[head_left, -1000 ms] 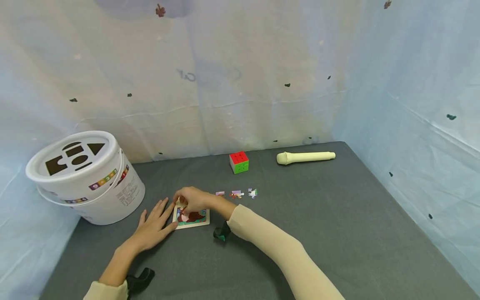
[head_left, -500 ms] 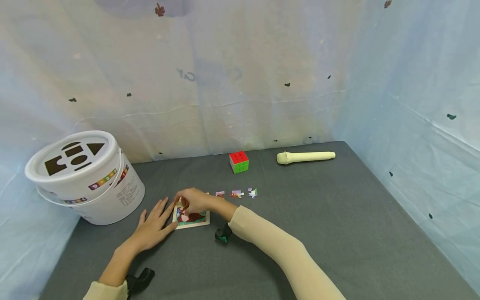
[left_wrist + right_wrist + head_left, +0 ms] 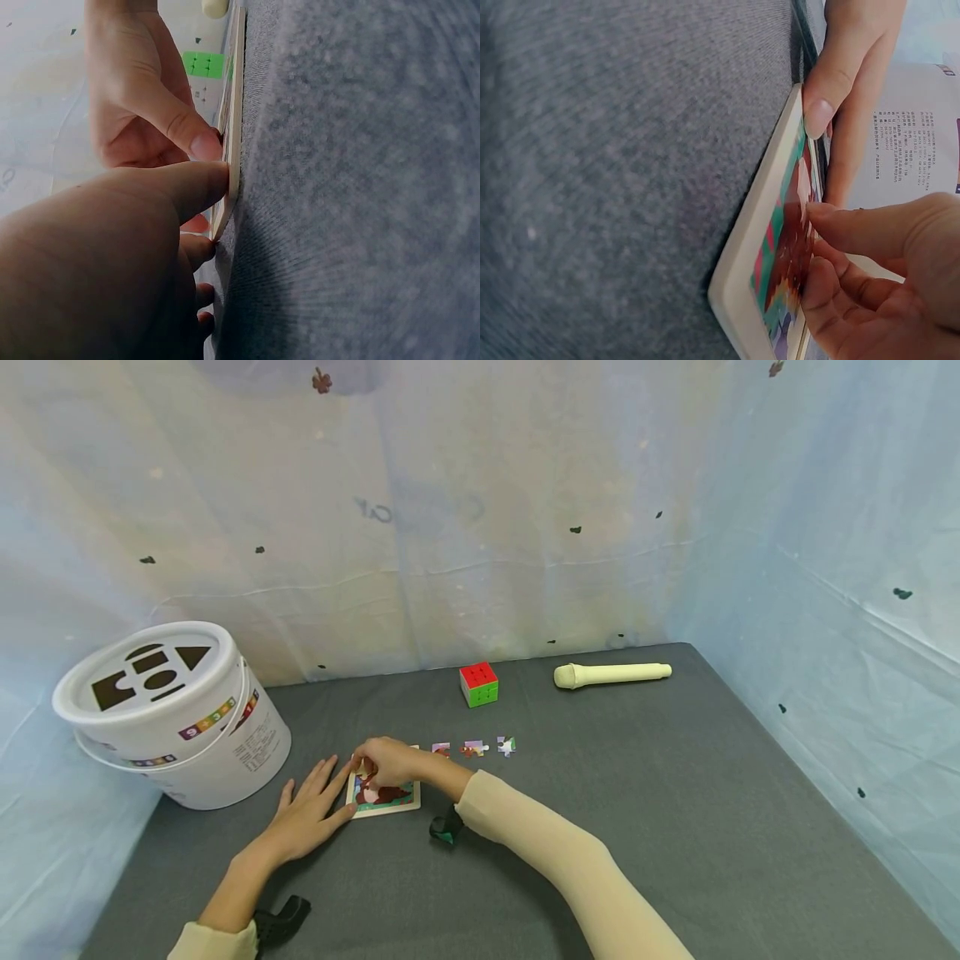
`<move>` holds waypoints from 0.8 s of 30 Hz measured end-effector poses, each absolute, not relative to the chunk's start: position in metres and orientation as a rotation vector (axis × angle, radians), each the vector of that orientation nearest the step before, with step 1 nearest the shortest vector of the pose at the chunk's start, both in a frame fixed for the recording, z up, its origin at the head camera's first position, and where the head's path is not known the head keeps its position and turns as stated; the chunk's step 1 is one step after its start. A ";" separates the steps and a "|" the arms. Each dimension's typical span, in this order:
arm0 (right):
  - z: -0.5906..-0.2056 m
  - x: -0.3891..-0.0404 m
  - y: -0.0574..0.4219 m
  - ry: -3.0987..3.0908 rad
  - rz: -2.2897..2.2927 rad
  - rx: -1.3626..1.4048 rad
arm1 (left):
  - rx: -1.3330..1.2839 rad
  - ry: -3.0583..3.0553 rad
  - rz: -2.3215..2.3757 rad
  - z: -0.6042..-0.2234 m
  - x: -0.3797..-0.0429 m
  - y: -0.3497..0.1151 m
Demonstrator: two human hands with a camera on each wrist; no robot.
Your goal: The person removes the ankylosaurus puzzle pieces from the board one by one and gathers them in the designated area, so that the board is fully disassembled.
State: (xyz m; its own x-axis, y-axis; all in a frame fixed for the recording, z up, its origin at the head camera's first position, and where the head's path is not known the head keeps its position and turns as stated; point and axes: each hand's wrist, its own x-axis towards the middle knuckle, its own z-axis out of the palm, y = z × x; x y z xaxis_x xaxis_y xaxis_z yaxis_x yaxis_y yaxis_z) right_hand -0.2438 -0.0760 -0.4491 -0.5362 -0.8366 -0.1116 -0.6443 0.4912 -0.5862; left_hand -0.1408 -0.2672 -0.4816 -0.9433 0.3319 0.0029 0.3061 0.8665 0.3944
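Observation:
A jigsaw puzzle board (image 3: 386, 811) with a pale wooden rim and a brown animal picture lies flat at the centre left of the table. Along its left side rests my left hand (image 3: 306, 821), fingers straight and spread, the thumb (image 3: 202, 184) touching the rim near the lower left corner. Over the board's upper left part, my right hand (image 3: 390, 760) has thumb and fingers bent down to the picture, pinching a puzzle piece that they mostly hide. In the right wrist view, the right thumb (image 3: 847, 225) and curled fingers meet the picture's surface.
Three loose puzzle pieces (image 3: 474, 749) lie in a row right of the board. Behind them stands a Rubik's cube (image 3: 478, 685). A cream toy microphone (image 3: 613, 674) lies at the back right. A white lidded bucket (image 3: 251, 739) stands left of the left hand.
The right hand has shifted very slightly over the board's upper left part. The left hand, board and loose pieces stay where they were.

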 end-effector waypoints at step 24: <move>-0.446 -0.241 -0.079 2.373 -0.676 -1.196 | 0.505 2.971 0.600 -0.482 -0.142 -0.267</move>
State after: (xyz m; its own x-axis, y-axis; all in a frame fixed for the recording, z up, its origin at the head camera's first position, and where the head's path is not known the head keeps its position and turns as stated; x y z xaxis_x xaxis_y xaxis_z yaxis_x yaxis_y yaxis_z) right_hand -0.2414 -0.0790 -0.4463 -0.5554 -0.8213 -0.1304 -0.6294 0.5176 -0.5796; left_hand -0.1418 -0.2674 -0.4824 -0.9437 0.3307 -0.0022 0.3039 0.8700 0.3883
